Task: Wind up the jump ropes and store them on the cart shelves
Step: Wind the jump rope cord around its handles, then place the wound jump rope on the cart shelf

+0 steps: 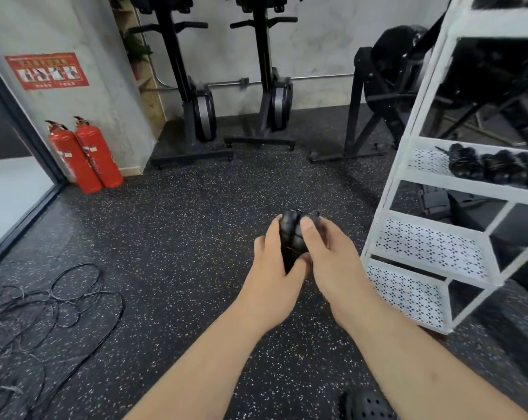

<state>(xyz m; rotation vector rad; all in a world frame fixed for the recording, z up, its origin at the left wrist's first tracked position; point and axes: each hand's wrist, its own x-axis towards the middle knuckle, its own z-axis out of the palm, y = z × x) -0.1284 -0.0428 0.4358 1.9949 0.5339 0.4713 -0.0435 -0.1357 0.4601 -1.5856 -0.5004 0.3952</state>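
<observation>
At centre frame, the left hand and right hand both curl around a tightly wound black jump-rope bundle, beside the white perforated metal cart. Loosening either grip might let the coils spring apart before shelving.

Cart close right — loose ropes left

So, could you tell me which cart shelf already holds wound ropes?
The third shelf from the bottom, where black rope bundles sit in a row; the two lower shelves show only bare perforated metal.
</observation>
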